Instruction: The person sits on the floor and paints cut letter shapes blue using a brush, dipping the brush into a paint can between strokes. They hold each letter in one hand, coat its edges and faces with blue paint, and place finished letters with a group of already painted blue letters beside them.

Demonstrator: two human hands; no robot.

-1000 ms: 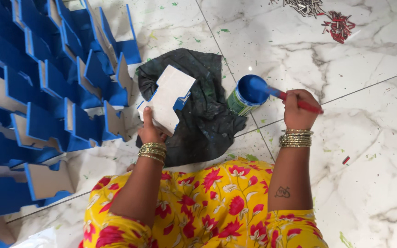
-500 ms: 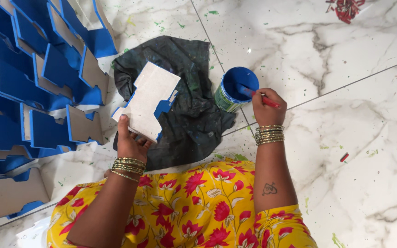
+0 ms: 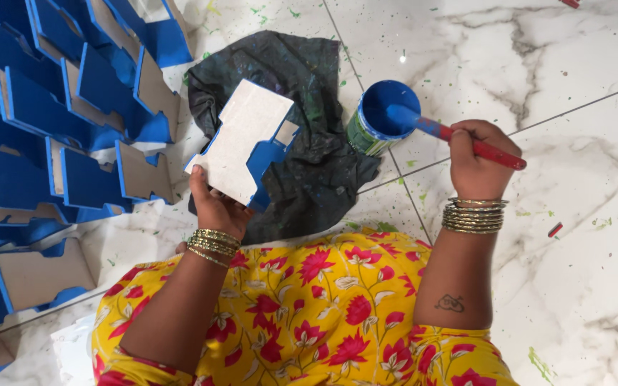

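Observation:
My left hand (image 3: 217, 207) grips a pale, notched board piece (image 3: 241, 139) with blue-painted edges, holding it tilted over a dark paint-stained cloth (image 3: 309, 114). In my right hand (image 3: 479, 156) is a red-handled paintbrush (image 3: 459, 136), whose blue-coated tip dips into an open can of blue paint (image 3: 382, 114) standing on the floor beside the cloth. Gold bangles circle both wrists. My lap, in yellow fabric with red flowers (image 3: 309, 314), fills the bottom of the view.
Several blue-painted cut-out pieces (image 3: 66, 129) are stacked and leaning at the left. The white marble tile floor (image 3: 574, 236) carries specks of paint, and a small red scrap (image 3: 553, 229) lies at the right.
The view has shifted and drawn closer. My left hand has lifted and turned the board piece slightly. The brush stays at the paint can, its tip now inside.

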